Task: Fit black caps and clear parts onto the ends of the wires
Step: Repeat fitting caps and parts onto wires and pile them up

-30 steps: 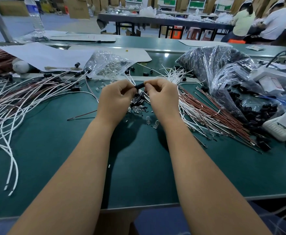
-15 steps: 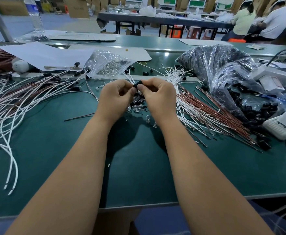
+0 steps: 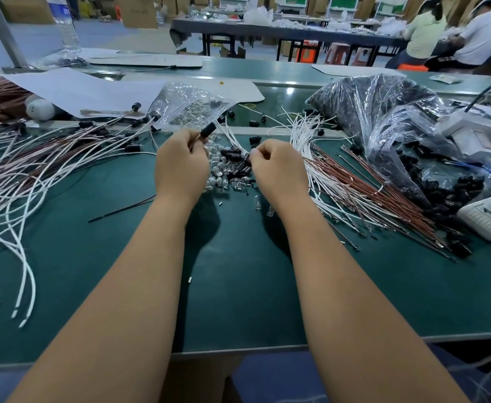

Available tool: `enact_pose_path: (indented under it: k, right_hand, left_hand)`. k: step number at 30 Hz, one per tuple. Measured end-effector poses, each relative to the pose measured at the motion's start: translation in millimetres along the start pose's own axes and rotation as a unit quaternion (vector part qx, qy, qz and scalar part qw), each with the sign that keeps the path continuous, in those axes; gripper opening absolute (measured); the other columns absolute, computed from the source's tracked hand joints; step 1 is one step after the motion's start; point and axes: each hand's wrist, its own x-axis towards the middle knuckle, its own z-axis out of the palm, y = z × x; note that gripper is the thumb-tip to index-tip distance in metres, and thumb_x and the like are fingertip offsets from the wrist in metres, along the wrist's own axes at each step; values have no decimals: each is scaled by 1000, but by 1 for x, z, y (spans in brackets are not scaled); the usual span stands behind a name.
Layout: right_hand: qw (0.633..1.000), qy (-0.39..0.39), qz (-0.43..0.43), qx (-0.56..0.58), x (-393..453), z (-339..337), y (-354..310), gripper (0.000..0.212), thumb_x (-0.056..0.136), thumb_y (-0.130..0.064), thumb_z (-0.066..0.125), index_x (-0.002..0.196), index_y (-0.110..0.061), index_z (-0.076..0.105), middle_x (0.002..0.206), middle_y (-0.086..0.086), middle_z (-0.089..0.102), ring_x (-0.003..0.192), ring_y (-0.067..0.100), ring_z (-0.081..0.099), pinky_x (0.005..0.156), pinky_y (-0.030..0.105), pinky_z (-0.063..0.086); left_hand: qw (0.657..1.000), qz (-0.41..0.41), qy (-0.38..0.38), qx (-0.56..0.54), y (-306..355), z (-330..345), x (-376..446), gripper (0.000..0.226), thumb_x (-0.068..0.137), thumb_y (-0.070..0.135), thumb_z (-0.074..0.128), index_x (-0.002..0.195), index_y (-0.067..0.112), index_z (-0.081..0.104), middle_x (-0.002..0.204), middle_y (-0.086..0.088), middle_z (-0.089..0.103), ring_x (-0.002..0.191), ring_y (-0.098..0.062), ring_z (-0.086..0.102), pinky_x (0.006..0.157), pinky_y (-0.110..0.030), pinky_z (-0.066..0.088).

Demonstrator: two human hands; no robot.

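Nearest the viewer, the green desk (image 3: 238, 286) is crossed by two bare forearms reaching away to the work. The hands, pressed together around one black cap half a second ago, have now come apart. The left hand (image 3: 180, 167) has its fingers curled around a wire, pinching it just below the black cap (image 3: 208, 130), which stands up out of the fist — it looks seated on the wire end, so that fitting step reads as done. The right hand (image 3: 279, 167) has dropped toward the small heap of clear parts (image 3: 218, 175) and loose black caps (image 3: 235, 158) between the hands; its fingers are curled with the tips pressed together at the heap's edge, but whether they pinch a piece cannot be told. My judgement is that it is picking the next piece to go on.

To the left lie finished wires (image 3: 49, 158), several with caps on their ends. To the right a fan of bare white and brown wires (image 3: 355, 187) waits — plenty left to do. Beyond the hands sit a clear bag of clear parts (image 3: 186, 107) and a bigger bag of black caps (image 3: 384, 112).
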Motion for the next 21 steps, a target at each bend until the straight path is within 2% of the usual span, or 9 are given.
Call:
enact_pose_path:
  k: [2, 4, 7, 10, 14, 18, 21]
  right_hand:
    - [995, -69, -9, -66, -3, 3, -2, 14, 88, -30, 54, 80, -20, 60, 79, -2, 63, 78, 22, 58, 66, 31, 44]
    - [987, -106, -29, -118, -5, 4, -3, 14, 83, -35, 59, 89, -22, 60, 91, -1, 64, 87, 22, 58, 77, 34, 47]
    - [987, -110, -31, -110, -5, 3, -3, 16, 81, -31, 61, 95, -22, 61, 95, 0, 64, 92, 22, 58, 81, 35, 48]
    - [994, -96, -11, -59, -7, 1, -6, 15, 82, -19, 53, 94, -20, 62, 92, 0, 64, 88, 23, 58, 78, 34, 48]
    - [995, -84, -5, -46, -7, -3, -9, 32, 75, -6, 45, 98, -19, 63, 95, 3, 64, 88, 25, 57, 77, 34, 48]
    - [992, -75, 20, -100, -7, -6, -10, 21, 73, -12, 47, 85, -16, 64, 85, 1, 63, 80, 24, 56, 64, 29, 42]
    - [979, -116, 28, -166, -6, -9, -10, 18, 76, -29, 54, 78, -13, 62, 74, 1, 61, 73, 24, 56, 59, 27, 42]
  left_hand:
    - [999, -20, 15, 45, -2, -1, 1, 19, 94, 15, 46, 96, 13, 64, 80, -4, 63, 77, -30, 57, 60, -33, 40]
    - [998, -35, 18, 59, -1, 0, 0, 18, 92, 21, 47, 93, 15, 64, 71, 1, 59, 77, -28, 55, 60, -30, 32]
    - [999, -44, 17, 25, 1, 0, -1, 17, 90, 25, 49, 89, 15, 63, 68, 2, 59, 74, -26, 54, 61, -33, 40]
    - [999, -47, 14, 13, 2, -1, -2, 16, 89, 24, 49, 86, 14, 62, 67, 2, 57, 71, -25, 53, 64, -35, 42]
    - [998, -51, 20, 7, 4, -1, -3, 14, 87, 25, 50, 86, 14, 60, 70, 5, 55, 71, -20, 51, 59, -28, 36]
    - [998, -58, 11, 0, 5, -2, -5, 9, 85, 26, 53, 78, 20, 55, 66, 10, 52, 62, -10, 47, 54, -25, 34]
    - [998, -60, 5, -4, 5, -2, -4, 10, 84, 27, 52, 76, 21, 55, 64, 10, 52, 60, -9, 46, 54, -26, 34]
